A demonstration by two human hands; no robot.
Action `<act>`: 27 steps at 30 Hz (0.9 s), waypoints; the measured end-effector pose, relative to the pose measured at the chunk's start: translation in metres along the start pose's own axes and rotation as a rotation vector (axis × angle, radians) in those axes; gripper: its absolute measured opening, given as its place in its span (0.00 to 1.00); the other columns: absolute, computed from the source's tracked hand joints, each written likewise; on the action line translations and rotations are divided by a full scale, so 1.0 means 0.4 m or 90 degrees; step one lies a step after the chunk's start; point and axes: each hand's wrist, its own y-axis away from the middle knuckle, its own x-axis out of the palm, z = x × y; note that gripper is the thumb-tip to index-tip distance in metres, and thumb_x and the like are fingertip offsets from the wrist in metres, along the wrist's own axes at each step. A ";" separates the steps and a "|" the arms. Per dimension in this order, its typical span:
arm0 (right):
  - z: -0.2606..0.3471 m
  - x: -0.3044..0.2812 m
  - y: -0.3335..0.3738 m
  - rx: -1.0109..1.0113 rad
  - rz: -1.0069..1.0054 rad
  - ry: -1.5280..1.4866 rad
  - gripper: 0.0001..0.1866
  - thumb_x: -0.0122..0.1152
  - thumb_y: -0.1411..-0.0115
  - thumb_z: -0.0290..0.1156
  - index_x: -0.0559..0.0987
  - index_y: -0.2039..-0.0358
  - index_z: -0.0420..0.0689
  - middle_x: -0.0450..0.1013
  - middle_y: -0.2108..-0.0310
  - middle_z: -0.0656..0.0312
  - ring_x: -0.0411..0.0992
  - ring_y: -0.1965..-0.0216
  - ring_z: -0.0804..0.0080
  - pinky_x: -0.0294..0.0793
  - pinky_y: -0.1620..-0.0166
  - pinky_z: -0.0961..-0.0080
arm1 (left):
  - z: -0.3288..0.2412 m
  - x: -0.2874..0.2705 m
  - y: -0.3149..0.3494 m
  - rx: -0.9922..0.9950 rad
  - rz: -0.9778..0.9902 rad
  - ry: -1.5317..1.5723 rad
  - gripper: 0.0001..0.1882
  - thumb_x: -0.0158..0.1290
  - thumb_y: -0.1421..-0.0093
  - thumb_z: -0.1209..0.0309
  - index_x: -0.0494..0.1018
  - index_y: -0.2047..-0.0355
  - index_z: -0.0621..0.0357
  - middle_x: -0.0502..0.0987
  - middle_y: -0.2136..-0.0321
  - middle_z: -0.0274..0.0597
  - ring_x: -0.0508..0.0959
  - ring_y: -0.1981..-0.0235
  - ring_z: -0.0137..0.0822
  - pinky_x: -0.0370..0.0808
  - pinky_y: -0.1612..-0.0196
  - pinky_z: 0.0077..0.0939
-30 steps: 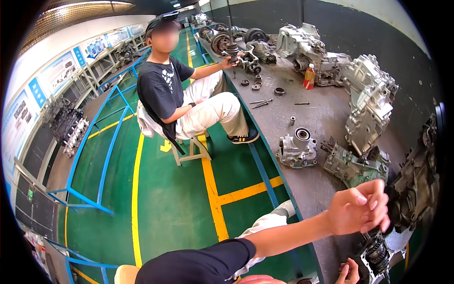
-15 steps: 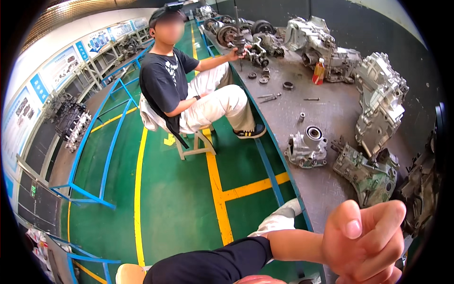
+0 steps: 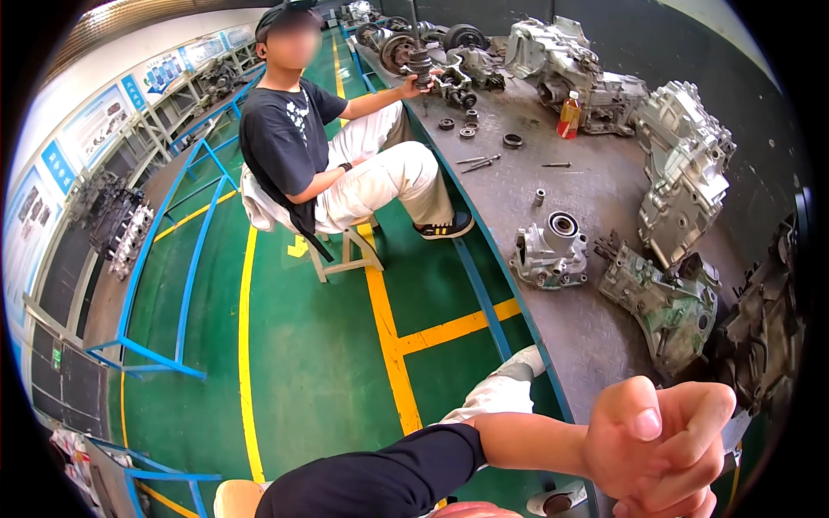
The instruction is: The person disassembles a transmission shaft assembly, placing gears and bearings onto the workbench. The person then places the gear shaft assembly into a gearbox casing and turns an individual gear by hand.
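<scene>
My left hand (image 3: 661,449) is raised over the near edge of the workbench (image 3: 574,345), its bare forearm coming from a dark sleeve. The fingers are curled into a loose fist, with the thumb up beside the bent index finger. What lies inside the fist, if anything, is hidden. Closest beyond it is a worn metal housing with greenish stains (image 3: 661,302). To the left of that housing, a silver casting with a round bearing bore (image 3: 553,250) stands on the bench. My right hand cannot be seen.
Another person sits on a stool (image 3: 350,259) by the bench, one hand around a gear shaft (image 3: 420,69). Large silver gearbox housings (image 3: 686,173) line the wall side. Bearing rings (image 3: 512,141), bolts (image 3: 480,162) and a red-orange bottle (image 3: 569,115) are spread between. A blue frame (image 3: 194,285) stands left.
The whole scene has shifted a little left and up in the picture. My left hand keeps its closed shape and nearly the same place. The other person still holds the gear shaft.
</scene>
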 end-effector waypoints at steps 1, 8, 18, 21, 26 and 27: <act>0.005 -0.004 0.004 -0.016 -0.004 -0.003 0.16 0.50 0.56 0.38 0.60 0.92 0.46 0.59 0.90 0.66 0.57 0.84 0.76 0.53 0.31 0.45 | 0.000 -0.005 -0.011 -0.052 0.000 0.000 0.13 0.44 0.40 0.61 0.60 0.68 0.59 0.64 0.81 0.43 0.66 0.83 0.34 0.64 0.37 0.61; 0.034 -0.012 0.001 0.036 0.031 0.122 0.16 0.52 0.58 0.39 0.64 0.94 0.46 0.57 0.92 0.69 0.56 0.87 0.80 0.62 0.34 0.53 | 0.040 -0.017 0.020 0.077 -0.004 -0.012 0.11 0.41 0.39 0.63 0.60 0.68 0.59 0.62 0.82 0.39 0.65 0.83 0.31 0.67 0.39 0.62; -0.031 0.011 -0.020 -0.168 -0.076 -0.158 0.18 0.52 0.59 0.41 0.56 0.93 0.49 0.56 0.92 0.68 0.54 0.89 0.77 0.68 0.43 0.64 | 0.018 0.025 0.056 -0.044 -0.114 0.033 0.10 0.43 0.38 0.64 0.62 0.68 0.59 0.64 0.82 0.39 0.68 0.83 0.36 0.74 0.50 0.51; 0.016 0.002 -0.015 -0.074 -0.054 -0.059 0.18 0.51 0.59 0.42 0.56 0.93 0.49 0.56 0.92 0.67 0.54 0.89 0.76 0.68 0.42 0.62 | 0.020 0.019 0.048 0.007 -0.128 0.027 0.10 0.43 0.38 0.64 0.62 0.68 0.59 0.64 0.82 0.40 0.68 0.83 0.36 0.74 0.52 0.50; 0.046 -0.030 0.002 0.009 -0.028 -0.008 0.19 0.50 0.59 0.43 0.56 0.93 0.48 0.56 0.92 0.67 0.54 0.88 0.76 0.67 0.41 0.59 | 0.022 -0.010 0.045 0.023 -0.122 0.050 0.10 0.43 0.38 0.65 0.61 0.68 0.59 0.63 0.83 0.40 0.67 0.84 0.36 0.74 0.54 0.49; 0.024 -0.033 0.003 -0.038 -0.028 0.006 0.19 0.50 0.59 0.44 0.56 0.93 0.48 0.55 0.92 0.66 0.54 0.88 0.75 0.66 0.40 0.58 | 0.021 -0.012 0.046 0.024 -0.123 0.047 0.10 0.43 0.38 0.65 0.61 0.68 0.59 0.63 0.83 0.40 0.67 0.84 0.36 0.74 0.55 0.49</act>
